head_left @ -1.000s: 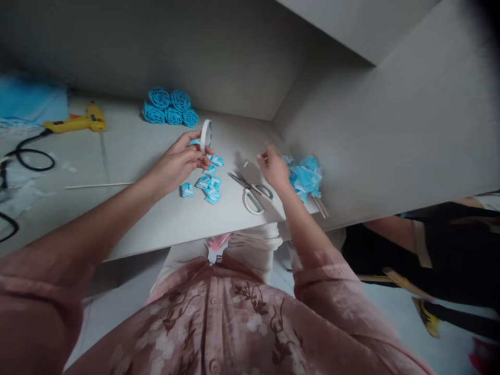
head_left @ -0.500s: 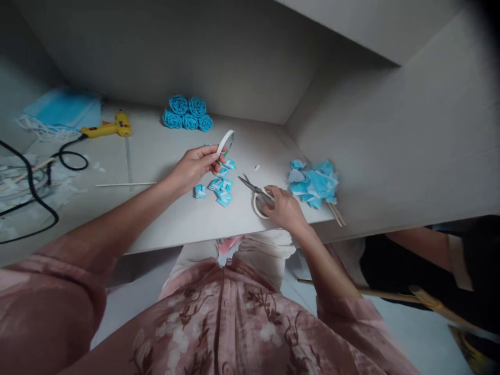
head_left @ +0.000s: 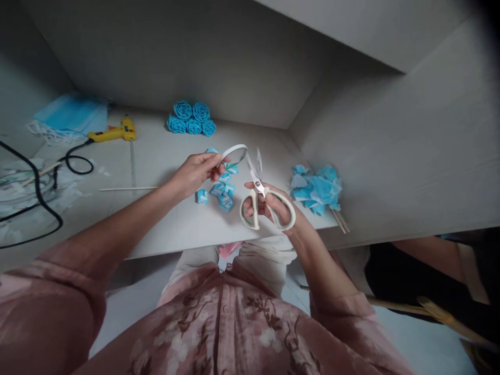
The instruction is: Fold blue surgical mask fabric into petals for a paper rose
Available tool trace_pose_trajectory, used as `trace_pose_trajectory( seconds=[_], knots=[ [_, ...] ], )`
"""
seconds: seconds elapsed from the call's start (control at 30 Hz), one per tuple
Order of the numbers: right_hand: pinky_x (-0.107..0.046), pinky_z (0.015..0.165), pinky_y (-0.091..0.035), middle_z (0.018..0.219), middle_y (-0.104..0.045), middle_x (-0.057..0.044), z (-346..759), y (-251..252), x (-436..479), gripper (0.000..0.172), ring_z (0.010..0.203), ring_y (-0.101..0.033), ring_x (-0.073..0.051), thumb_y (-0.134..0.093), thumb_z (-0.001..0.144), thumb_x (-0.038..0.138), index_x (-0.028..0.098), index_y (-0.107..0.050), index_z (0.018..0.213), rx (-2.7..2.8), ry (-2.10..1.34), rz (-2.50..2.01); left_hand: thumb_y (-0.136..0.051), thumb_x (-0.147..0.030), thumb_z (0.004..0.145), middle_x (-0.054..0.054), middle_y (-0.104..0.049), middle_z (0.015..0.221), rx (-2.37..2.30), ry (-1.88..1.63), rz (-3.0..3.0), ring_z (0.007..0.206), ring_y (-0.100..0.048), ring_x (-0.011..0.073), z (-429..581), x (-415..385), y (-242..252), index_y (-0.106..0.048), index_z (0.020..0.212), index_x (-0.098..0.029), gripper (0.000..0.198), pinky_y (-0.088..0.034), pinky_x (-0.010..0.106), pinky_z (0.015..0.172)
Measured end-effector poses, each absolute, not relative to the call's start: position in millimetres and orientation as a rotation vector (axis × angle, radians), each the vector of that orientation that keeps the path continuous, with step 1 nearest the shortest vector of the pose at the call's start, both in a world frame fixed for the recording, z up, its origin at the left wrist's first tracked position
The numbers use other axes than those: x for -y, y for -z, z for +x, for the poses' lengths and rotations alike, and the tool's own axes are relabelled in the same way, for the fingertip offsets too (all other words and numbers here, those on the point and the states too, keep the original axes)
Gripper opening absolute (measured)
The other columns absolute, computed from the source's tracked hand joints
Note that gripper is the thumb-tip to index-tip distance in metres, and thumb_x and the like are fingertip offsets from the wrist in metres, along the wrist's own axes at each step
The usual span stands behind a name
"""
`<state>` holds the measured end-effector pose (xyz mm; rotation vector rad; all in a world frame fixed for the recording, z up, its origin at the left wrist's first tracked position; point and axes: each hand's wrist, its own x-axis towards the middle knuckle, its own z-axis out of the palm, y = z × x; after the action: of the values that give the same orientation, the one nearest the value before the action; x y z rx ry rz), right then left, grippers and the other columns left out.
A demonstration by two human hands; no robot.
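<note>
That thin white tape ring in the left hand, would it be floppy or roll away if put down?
Probably light: the left hand pinches the tape ring with just fingertips. It holds a hoop shape, so likely fairly stiff. Being round and narrow, it may roll on edge or tip flat.

Bare table (head_left: 164, 151) lay open between the left hand (head_left: 195, 173) and the glue gun (head_left: 113, 133), crossed by a stick (head_left: 128, 188). Tape (head_left: 234, 150) and scissors (head_left: 257, 186) filled the gap to the right hand (head_left: 273, 205). Scraps (head_left: 222, 190) cluttered the middle, roses (head_left: 191, 119) the back, a blue pile (head_left: 316, 183) the right, by the wall (head_left: 390, 146).
</note>
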<state>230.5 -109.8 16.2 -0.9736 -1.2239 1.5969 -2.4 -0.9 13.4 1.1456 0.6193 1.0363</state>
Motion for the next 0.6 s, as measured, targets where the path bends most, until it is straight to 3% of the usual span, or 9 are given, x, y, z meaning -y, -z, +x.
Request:
trace_pose_trajectory(
  seconds=[0.17,0.33,0.43,0.5,0.6],
  knots=[
    [-0.028,0.077,-0.062,0.084,-0.068,-0.001,231,-7,107,0.058,0.075,-0.069,-0.013,-0.077,0.090,0.063,0.018,-0.072,0.128,1.256,-1.660,-0.884,-0.071,-0.040,0.100,0.004,-0.068,0.078,-0.610,-0.977,1.144,0.060,-0.059,0.0093,-3,3,-14,-0.076,0.104,-0.010,0.031,-0.047,0.023,0.060],
    [-0.032,0.081,-0.065,0.086,-0.066,-0.001,230,-4,107,0.062,0.076,-0.065,-0.013,-0.080,0.086,0.067,0.019,-0.073,0.124,1.260,-1.703,-0.896,-0.063,-0.053,0.102,0.007,-0.072,0.080,-0.619,-0.910,1.105,0.061,-0.063,0.0133,-3,-1,-11,-0.072,0.123,-0.009,0.049,-0.050,0.026,0.061],
    [-0.036,0.085,-0.067,0.088,-0.068,-0.002,230,-3,105,0.065,0.076,-0.064,-0.013,-0.081,0.083,0.069,0.020,-0.073,0.125,1.237,-1.711,-0.899,-0.072,-0.034,0.094,0.009,-0.076,0.088,-0.579,-0.899,1.083,0.067,-0.069,0.0161,-5,-4,-9,-0.068,0.132,-0.012,0.045,-0.054,0.029,0.067],
    [-0.038,0.085,-0.067,0.087,-0.068,-0.002,231,-1,104,0.065,0.075,-0.063,-0.013,-0.080,0.083,0.069,0.019,-0.073,0.124,1.214,-1.705,-0.890,-0.077,-0.020,0.084,0.008,-0.076,0.092,-0.577,-0.922,1.098,0.070,-0.068,0.0146,-5,-4,-7,-0.072,0.123,-0.012,0.040,-0.054,0.028,0.070],
    [-0.037,0.084,-0.067,0.080,-0.065,0.001,232,3,104,0.061,0.072,-0.062,-0.012,-0.079,0.086,0.067,0.019,-0.073,0.123,1.202,-1.703,-0.871,-0.079,-0.018,0.084,0.005,-0.072,0.088,-0.601,-0.954,1.120,0.068,-0.064,0.0114,-5,-4,-6,-0.077,0.104,-0.010,0.022,-0.050,0.026,0.067]
  ],
)
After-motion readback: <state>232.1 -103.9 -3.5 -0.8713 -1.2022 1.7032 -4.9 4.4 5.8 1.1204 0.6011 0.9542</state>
